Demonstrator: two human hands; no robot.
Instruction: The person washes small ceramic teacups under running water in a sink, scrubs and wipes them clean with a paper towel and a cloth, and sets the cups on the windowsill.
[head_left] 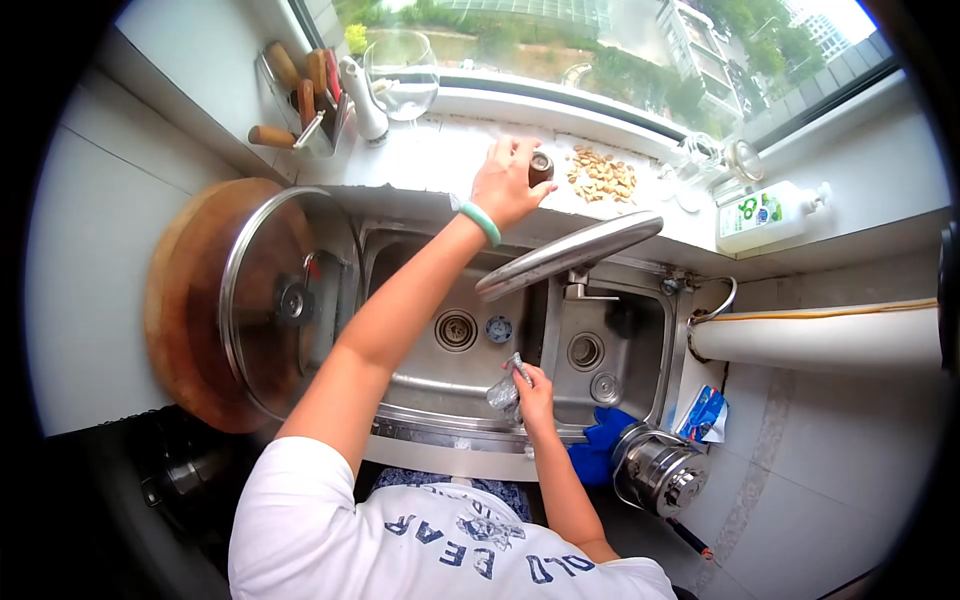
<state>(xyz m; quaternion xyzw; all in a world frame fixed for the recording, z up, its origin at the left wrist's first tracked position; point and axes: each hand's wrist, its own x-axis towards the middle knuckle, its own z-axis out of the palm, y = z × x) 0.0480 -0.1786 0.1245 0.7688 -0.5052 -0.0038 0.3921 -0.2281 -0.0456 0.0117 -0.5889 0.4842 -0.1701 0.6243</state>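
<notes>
My left hand (508, 185), with a pale green bangle at the wrist, reaches up to the windowsill. Its thumb and fingers close around a small dark brown round pot (541, 166); its far side is hidden by the hand. Over the front of the left sink basin (410, 365), my right hand (536, 396) is closed on a crumpled grey cloth (504, 394) that hangs from the fingers. A small blue-and-white round piece (499, 328) lies in the left basin beside the drain (456, 330).
The faucet (570, 255) juts between my arms. Pale seeds or nuts (602, 175) are spread on the sill, near a soap bottle (768, 216). A glass bowl (402, 75) and knife holder (315, 130) stand left. A glass lid (290, 300) leans on a round wooden board (180, 300).
</notes>
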